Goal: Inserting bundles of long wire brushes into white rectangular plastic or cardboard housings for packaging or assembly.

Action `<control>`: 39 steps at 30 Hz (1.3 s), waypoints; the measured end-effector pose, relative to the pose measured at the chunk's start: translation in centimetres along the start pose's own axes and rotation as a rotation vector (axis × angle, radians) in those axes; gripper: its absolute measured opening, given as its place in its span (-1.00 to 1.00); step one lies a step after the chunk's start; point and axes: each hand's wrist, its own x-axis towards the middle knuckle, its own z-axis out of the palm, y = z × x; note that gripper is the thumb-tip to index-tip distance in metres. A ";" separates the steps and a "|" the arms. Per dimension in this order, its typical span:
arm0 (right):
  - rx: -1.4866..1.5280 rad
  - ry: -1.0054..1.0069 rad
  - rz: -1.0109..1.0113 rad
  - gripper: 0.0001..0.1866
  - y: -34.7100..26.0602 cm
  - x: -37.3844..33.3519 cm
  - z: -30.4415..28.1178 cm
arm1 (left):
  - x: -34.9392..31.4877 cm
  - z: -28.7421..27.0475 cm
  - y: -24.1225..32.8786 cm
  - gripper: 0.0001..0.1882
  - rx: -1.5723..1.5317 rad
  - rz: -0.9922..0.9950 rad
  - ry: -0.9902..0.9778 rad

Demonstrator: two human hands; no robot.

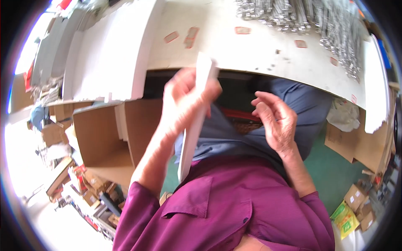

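Observation:
My left hand (pixel 184 98) is closed around a long, narrow white box (pixel 193 144), held lengthwise in front of my body. Its far end rises over the table's front edge, and its near end reaches down by my shirt. Some motion blur softens this hand and the box's far end. To the right, my right hand (pixel 277 121) hovers above my lap with fingers apart and slightly curled, touching nothing. Beyond both hands lies the white table (pixel 217 42), with small red-edged paper slips (pixel 243 30) on it.
Many thin shiny metal rods (pixel 289 16) are heaped at the table's far right. White boxes (pixel 104 50) stand in a row on the left. Below them is an open cardboard box (pixel 100 138). A plastic bag (pixel 343 115) and flat cardboard (pixel 356 138) are at right.

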 end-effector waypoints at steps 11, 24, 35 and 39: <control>0.033 -0.127 -0.015 -0.70 2.4 -0.7 1.8 | 5.6 -8.6 2.8 -0.26 -0.341 0.112 0.198; -0.302 0.067 -0.416 -0.83 -1.5 3.5 0.2 | 12.0 -8.6 6.2 -0.32 -0.223 0.236 0.148; -0.331 0.267 -0.363 -0.88 1.0 7.9 -3.1 | 20.0 -8.8 5.5 -0.46 -0.101 0.109 0.181; -0.293 0.295 -0.367 -0.89 1.2 8.3 -2.9 | 23.2 -8.5 5.1 -0.53 -0.025 0.098 0.318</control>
